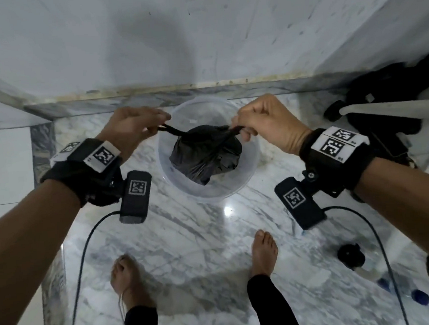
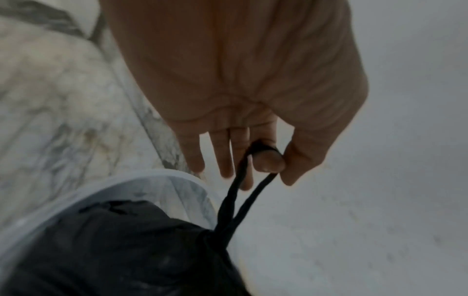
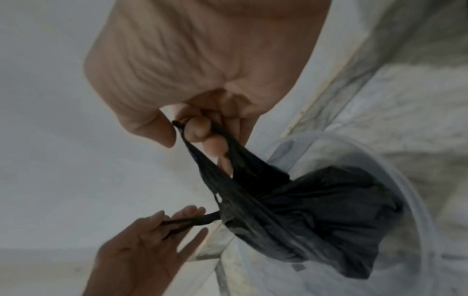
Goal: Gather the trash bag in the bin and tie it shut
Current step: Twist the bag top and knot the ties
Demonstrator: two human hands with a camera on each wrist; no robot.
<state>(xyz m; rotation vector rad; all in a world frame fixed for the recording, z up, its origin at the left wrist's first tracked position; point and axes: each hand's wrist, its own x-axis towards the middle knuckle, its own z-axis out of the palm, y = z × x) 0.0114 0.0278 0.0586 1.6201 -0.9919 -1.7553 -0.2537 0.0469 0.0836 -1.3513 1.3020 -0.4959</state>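
A black trash bag (image 1: 204, 155) sits bunched inside a clear plastic bin (image 1: 251, 159) on the marble floor. Its two handle loops are pulled apart over the bin. My left hand (image 1: 139, 125) pinches the left loop (image 1: 172, 130) between thumb and forefinger; in the left wrist view the thin loop (image 2: 249, 190) wraps round the forefinger of that hand (image 2: 268, 160). My right hand (image 1: 259, 127) grips the right loop (image 1: 235, 130), and the right wrist view shows its fingers (image 3: 200, 130) hooked through the wider handle (image 3: 228, 176). The handles cross at the bag's neck (image 3: 222, 215).
A white wall (image 1: 174, 38) rises just behind the bin, with a marble skirting (image 1: 153, 100). Dark cloth and a white pole (image 1: 382, 110) lie at the right. My bare feet (image 1: 264, 252) stand in front; cables, a black cap (image 1: 350, 255) and blue bits lie lower right.
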